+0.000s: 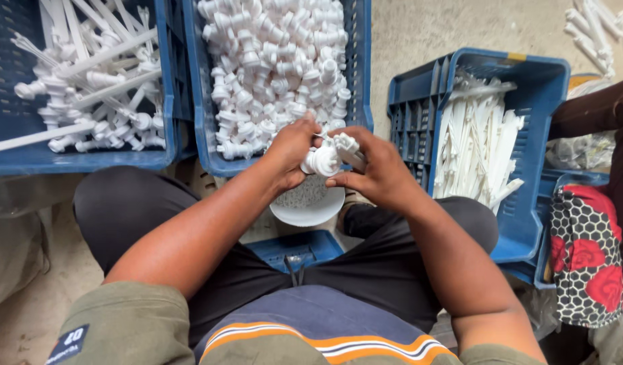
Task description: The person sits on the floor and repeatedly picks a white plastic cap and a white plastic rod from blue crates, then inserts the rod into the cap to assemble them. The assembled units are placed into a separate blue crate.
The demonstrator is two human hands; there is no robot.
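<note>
The small plastic part (323, 161) pinched between the left hand (291, 149) and right hand (376, 169) is white, as is the round dish (307, 205) just below them. Beyond the hands, a blue crate (361, 67) holds more white parts; another blue crate (541, 101) right of the right hand holds white sticks. Farther right lies black-and-white honeycomb cloth (585, 263) with red roses.
</note>
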